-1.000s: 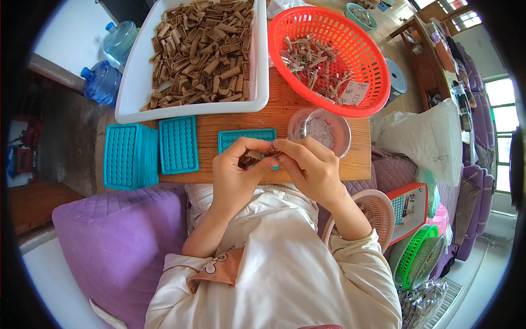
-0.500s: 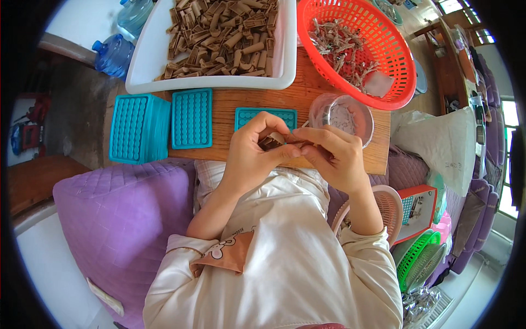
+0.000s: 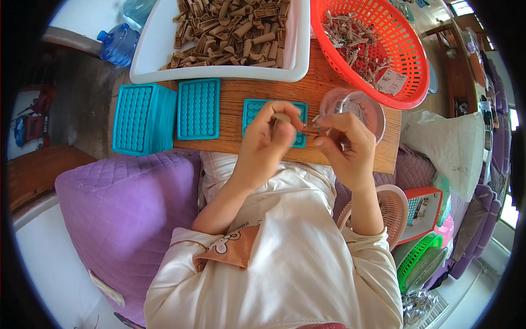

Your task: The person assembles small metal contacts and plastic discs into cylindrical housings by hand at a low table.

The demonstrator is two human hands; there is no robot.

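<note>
My left hand (image 3: 266, 145) and my right hand (image 3: 345, 148) meet over a teal dimpled tray (image 3: 253, 109) on the wooden board (image 3: 307, 90). The fingers of both hands pinch a small brown piece (image 3: 309, 130) between them. A clear plastic bowl (image 3: 359, 107) stands just behind my right hand. Beyond it, a white bin (image 3: 219, 71) holds several brown tube-shaped pieces, and a red basket (image 3: 402, 66) holds thin brownish metal parts.
Two more teal trays (image 3: 198, 108) and a teal stack (image 3: 139, 118) lie at the board's left. A purple cushion (image 3: 126, 214) is at my left, blue water bottles (image 3: 118, 44) beyond it. Pink, red and green baskets (image 3: 422, 252) sit at my right.
The view has shifted so the board and bins sit higher in the picture. Both hands stay together over the teal tray, still working the small piece.
</note>
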